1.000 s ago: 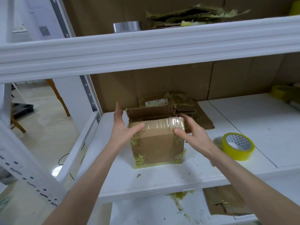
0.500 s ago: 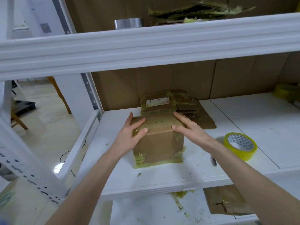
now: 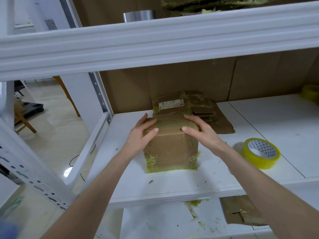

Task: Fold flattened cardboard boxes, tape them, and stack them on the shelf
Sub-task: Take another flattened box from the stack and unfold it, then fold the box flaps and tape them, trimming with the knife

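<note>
A small brown cardboard box (image 3: 170, 149) stands upright on the white middle shelf (image 3: 155, 185), with yellowish tape at its bottom corners and over its top. My left hand (image 3: 143, 133) presses on the box's top left edge, thumb on the front face. My right hand (image 3: 198, 130) lies flat on the top right edge. The top flaps are folded down under both hands. Behind the box lie flattened cardboard boxes (image 3: 189, 106), one with a white label. A roll of yellow tape (image 3: 261, 153) lies flat on the shelf to the right of my right arm.
The upper shelf beam (image 3: 155, 40) runs across just above, with a metal cylinder (image 3: 139, 15) and torn cardboard on top. Cardboard sheets line the back wall. A second yellow tape roll (image 3: 310, 92) sits far right. A cardboard piece (image 3: 241, 211) lies on the lower shelf.
The rear top flap, upright a second ago, has been folded down. Both hands have moved onto the box's top and now press it shut.
</note>
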